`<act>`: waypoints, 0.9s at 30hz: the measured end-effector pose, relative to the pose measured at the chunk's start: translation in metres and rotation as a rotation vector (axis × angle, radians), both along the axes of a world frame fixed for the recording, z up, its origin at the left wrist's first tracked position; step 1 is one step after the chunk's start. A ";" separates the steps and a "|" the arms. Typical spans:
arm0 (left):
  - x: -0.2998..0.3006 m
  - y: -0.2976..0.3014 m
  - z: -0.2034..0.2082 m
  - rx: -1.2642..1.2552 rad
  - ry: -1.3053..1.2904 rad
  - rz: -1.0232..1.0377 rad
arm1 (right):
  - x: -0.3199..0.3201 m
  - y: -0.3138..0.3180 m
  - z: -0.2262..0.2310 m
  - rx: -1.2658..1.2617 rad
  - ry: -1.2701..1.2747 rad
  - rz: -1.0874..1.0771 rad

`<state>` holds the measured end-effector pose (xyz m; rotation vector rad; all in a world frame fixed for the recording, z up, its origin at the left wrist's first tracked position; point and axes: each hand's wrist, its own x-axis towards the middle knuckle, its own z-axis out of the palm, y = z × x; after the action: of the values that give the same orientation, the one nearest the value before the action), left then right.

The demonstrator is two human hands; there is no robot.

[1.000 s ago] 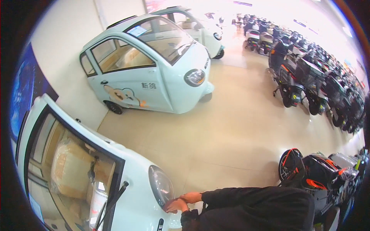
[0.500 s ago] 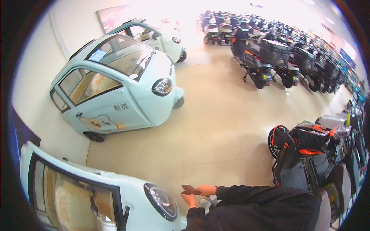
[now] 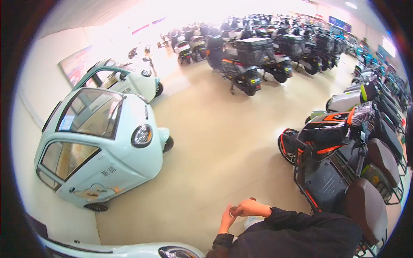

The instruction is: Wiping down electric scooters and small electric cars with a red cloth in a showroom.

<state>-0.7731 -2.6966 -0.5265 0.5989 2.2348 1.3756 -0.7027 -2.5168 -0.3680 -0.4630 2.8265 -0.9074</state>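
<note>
My two hands meet low in the head view, in front of my dark sleeves. Between them is a small reddish-brown thing, mostly covered by fingers; its kind cannot be made out. My left hand comes up from below, its closed fingers on the thing. From the right, my right hand reaches across with bent fingers, also closed on it. Below the hands a bit of something whitish shows beside my sleeve.
A pale blue three-wheeled car stands to the left, with another behind it. The headlight of a third car is at the lower left. A black-and-orange scooter stands close on my right. Rows of scooters fill the back.
The view has swung right and up, so the cars sit further left and the near one lower. My right hand has moved over the brown thing, which is now more covered.
</note>
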 end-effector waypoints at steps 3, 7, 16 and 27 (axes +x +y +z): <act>-0.024 0.055 0.064 -0.003 -0.093 -0.270 | -0.006 0.047 0.017 -0.117 0.141 -0.132; -0.062 0.098 0.062 0.119 -0.294 -0.338 | -0.029 0.084 0.031 -0.141 0.291 -0.373; -0.171 0.206 0.144 0.366 -0.590 -0.362 | -0.093 0.172 -0.003 -0.231 0.289 -1.063; -0.357 0.392 0.203 0.362 -0.744 -0.706 | -0.244 0.324 0.038 -1.423 -0.312 -0.765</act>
<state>-1.1299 -2.3047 -0.3232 0.7382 1.0519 1.3120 -0.9471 -2.1926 -0.3302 0.6818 1.5639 -2.6930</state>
